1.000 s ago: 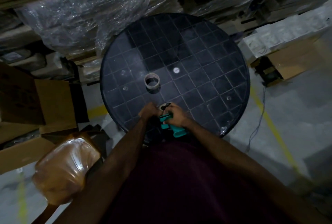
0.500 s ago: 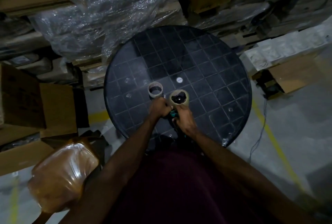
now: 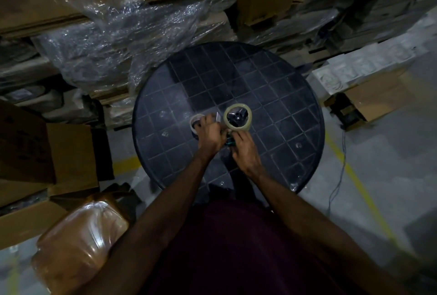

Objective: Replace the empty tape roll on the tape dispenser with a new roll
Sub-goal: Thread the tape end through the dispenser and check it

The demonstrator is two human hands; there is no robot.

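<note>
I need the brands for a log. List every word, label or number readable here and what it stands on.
None can be read.
Cardboard box at the left: dark printed marks, too dim and blurred to read.
Tape roll on the tape dispenser: no print visible.
Empty core: no print visible.

A dark maroon shirt [image 3: 236, 247] covers the torso; both forearms are bare.

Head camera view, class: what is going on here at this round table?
A person stands at a dark round table in a storeroom, working on a tape dispenser. The new tape roll already sits on the dispenser's hub. The right hand grips the green handle, while the left hand works at the dispenser's front, beside the empty core lying on the table.
</note>
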